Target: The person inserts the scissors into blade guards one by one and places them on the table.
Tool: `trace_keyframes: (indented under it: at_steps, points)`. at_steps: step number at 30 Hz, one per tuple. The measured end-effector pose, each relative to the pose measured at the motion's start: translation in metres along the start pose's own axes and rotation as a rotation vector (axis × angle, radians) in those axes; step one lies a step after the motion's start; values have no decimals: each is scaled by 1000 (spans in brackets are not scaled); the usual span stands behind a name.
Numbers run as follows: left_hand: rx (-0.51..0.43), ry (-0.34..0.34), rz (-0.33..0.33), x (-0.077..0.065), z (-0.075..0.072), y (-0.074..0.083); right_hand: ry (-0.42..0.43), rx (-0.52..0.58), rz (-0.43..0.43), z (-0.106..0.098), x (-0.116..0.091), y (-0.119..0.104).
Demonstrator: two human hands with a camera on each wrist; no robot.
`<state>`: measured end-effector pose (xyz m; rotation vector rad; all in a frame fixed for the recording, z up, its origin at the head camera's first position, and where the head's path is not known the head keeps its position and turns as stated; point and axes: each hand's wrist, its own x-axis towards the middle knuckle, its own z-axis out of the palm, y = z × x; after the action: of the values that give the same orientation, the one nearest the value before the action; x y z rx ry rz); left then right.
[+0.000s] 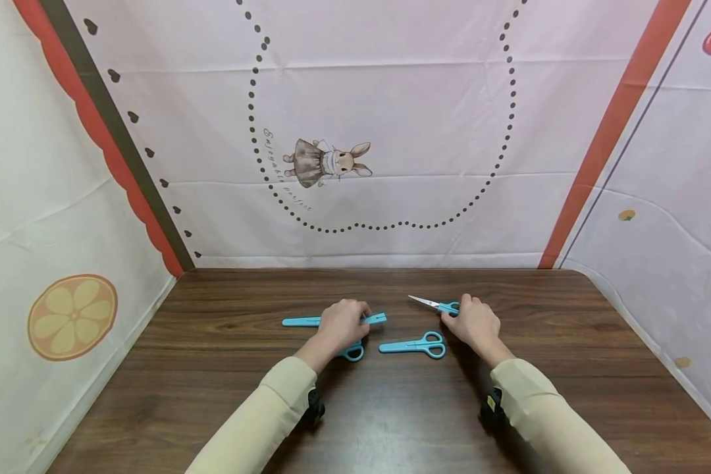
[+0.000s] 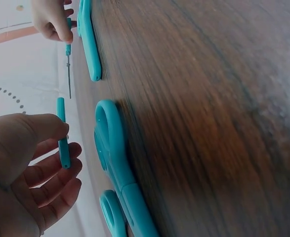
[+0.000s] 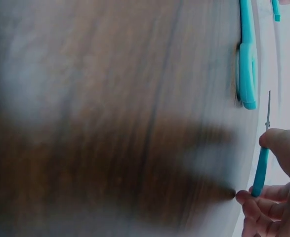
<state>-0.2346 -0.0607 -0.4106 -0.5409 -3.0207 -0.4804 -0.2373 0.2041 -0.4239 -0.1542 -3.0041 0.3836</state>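
My left hand (image 1: 342, 324) pinches a small turquoise blade cover (image 2: 63, 148) between thumb and fingers, raised above the table. My right hand (image 1: 474, 322) holds turquoise-handled scissors (image 1: 448, 307) by the handle; their bare metal blades point left toward the cover, with a gap between. Between and nearer than the hands lies a pair of covered scissors (image 1: 411, 345), handle rings to the right. Below the left hand rest two more covered pairs: the nearer scissors (image 2: 110, 133) show their rings, while the farther pair (image 1: 299, 322) is partly hidden by the hand in the head view.
Everything lies on a dark wood-grain table (image 1: 213, 388). A white printed cloth (image 1: 426, 131) hangs behind the table's far edge and along both sides. Each wrist wears a small black camera (image 1: 313, 408).
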Motion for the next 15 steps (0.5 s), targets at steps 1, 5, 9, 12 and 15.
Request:
trace_keyframes:
  at_steps: [1,5,9,12,15]
  points:
    - [-4,4,2,-1,0,-1,7,1,1,0,0,1]
    - [3,15,5,-3,-1,-4,24,5,3,1,1,3]
    - [14,24,10,-6,-2,-7,37,0,2,1,1,5]
    - [15,28,18,-7,-4,-8,50,2,-6,0,1,7]
    - [10,31,23,-9,-5,-10,64,7,-25,-1,0,7]
